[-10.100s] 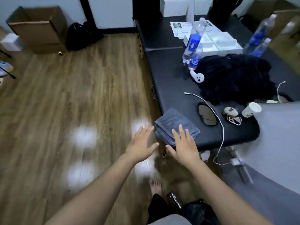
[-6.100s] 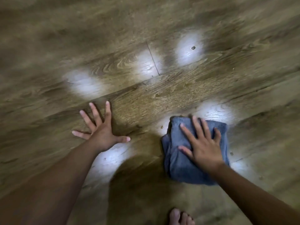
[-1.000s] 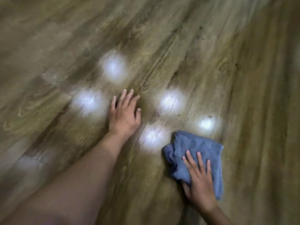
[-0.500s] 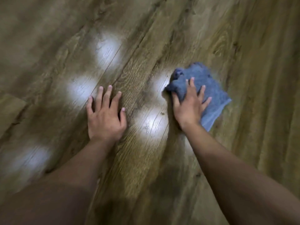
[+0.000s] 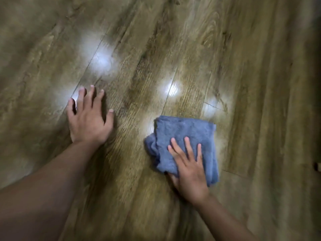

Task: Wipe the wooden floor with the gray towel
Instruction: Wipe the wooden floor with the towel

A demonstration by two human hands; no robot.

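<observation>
Right grip [image 5: 188, 168], fingers spread flat, presses the near edge of the gray towel [image 5: 187, 134]; I judge the towel's bulk lies ahead on the wooden floor [image 5: 260, 84], left grip [image 5: 89, 119] splayed well apart.

the wooden floor [image 5: 173, 40] fills the view, its brown grained planks running on a slant from lower left to upper right, with thin seams between them. several soft white patches of reflected light sit on the boards. a gray towel [image 5: 187, 133], folded and rumpled at its left edge, lies flat on the floor right of centre. the right hand [image 5: 190, 168] presses on its near part with straight fingers. the left hand [image 5: 88, 119] rests flat on bare boards, apart from the towel.
</observation>
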